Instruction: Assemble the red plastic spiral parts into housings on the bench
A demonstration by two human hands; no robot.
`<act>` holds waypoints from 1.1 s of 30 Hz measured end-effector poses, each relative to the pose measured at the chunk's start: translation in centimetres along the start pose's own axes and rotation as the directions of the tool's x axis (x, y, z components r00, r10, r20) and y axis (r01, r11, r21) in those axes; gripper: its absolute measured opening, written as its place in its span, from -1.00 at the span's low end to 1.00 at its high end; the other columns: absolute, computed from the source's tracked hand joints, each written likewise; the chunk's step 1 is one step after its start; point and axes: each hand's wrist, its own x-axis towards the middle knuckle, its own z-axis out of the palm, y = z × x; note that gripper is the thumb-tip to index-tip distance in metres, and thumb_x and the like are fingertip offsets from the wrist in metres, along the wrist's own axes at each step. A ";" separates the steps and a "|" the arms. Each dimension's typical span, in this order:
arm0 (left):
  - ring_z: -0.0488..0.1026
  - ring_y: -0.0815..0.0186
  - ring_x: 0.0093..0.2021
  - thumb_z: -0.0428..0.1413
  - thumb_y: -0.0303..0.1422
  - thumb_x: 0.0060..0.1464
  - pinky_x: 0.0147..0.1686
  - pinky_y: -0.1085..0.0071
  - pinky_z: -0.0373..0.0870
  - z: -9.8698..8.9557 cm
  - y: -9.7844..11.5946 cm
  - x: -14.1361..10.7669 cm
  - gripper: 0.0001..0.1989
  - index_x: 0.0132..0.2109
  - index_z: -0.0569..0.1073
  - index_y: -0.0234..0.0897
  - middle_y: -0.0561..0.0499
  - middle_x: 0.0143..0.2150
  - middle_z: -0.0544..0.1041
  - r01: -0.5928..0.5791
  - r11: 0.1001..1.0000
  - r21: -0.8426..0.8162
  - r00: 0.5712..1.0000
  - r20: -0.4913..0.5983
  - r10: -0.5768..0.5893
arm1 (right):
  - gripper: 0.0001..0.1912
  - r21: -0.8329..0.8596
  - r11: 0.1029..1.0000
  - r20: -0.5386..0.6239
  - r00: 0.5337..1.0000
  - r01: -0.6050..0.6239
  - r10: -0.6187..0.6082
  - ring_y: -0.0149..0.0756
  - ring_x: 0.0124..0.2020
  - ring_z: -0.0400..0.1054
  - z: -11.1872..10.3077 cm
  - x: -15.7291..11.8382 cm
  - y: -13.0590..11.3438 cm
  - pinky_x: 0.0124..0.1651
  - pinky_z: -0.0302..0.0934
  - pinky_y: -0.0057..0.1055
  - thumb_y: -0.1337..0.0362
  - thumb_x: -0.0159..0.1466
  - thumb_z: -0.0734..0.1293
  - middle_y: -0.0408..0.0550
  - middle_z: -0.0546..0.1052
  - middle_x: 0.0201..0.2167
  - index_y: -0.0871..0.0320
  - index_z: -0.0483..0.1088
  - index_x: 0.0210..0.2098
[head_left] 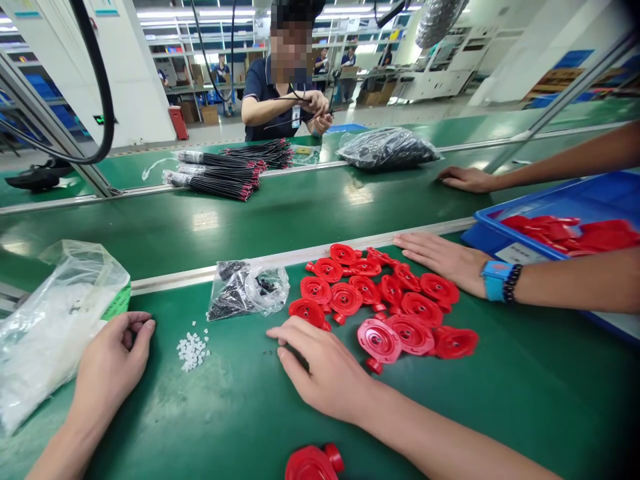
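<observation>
My left hand rests on the green table with its fingers curled and thumb near the index fingertip; nothing shows in it. It lies beside a clear plastic bag of white pieces, left of a small pile of white bits. My right hand is open, palm down, with index finger and thumb apart. Near its fingertips lie a few tiny dark bits. Just beyond it are several red plastic parts with round centres and short side necks. Another red part sits at the bottom edge.
A clear bag of small black parts lies behind the white pile. At right, another person's hand touches the table near a blue bin of red parts. Across the table, a person handles a cable near black cable bundles and a wrapped black bag.
</observation>
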 end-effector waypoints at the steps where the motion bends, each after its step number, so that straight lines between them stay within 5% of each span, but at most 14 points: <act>1: 0.44 0.19 -0.43 0.02 -0.03 0.12 -0.41 0.31 0.36 0.0 0.1 0.0 -0.63 -0.15 0.53 -0.17 0.06 -0.43 0.49 0.001 1.000 -0.003 1.000 0.002 -0.001 | -0.68 0.022 1.000 -0.013 1.000 -0.017 0.017 -0.24 -0.20 0.44 0.0 0.1 0.1 -0.18 0.33 -0.33 0.38 0.44 0.17 0.01 0.52 -0.16 0.16 0.45 0.09; 22: 0.43 0.16 -0.43 0.03 -0.14 0.15 -0.39 0.29 0.31 -0.2 0.7 -0.2 -0.72 -0.22 0.51 -0.22 -0.01 -0.44 0.49 -0.010 0.999 0.031 1.000 0.004 0.010 | -0.74 0.047 0.999 -0.016 1.000 0.000 0.001 -0.29 -0.25 0.44 0.4 -0.1 0.5 -0.20 0.31 -0.35 0.43 0.39 0.23 -0.05 0.51 -0.19 0.13 0.54 -0.08; 29: 0.43 0.16 -0.44 -0.02 0.00 0.15 -0.43 0.30 0.33 0.1 -0.4 -0.2 -0.62 -0.17 0.49 -0.16 0.04 -0.45 0.47 0.013 1.000 0.024 0.998 0.057 -0.015 | -0.77 -0.002 1.000 -0.022 1.000 0.012 -0.012 -0.31 -0.27 0.44 0.4 0.0 0.2 -0.25 0.27 -0.37 0.41 0.40 0.25 -0.08 0.51 -0.21 0.12 0.56 -0.13; 33: 0.44 0.14 -0.44 -0.01 0.05 0.12 -0.42 0.28 0.35 0.2 -0.3 -0.3 -0.59 -0.17 0.48 -0.17 0.04 -0.46 0.47 -0.004 1.000 -0.010 0.997 0.078 0.005 | -0.73 -0.066 0.998 -0.012 1.000 0.004 -0.004 -0.25 -0.21 0.47 0.3 0.0 0.0 -0.19 0.33 -0.34 0.36 0.42 0.24 -0.05 0.51 -0.17 0.13 0.52 0.02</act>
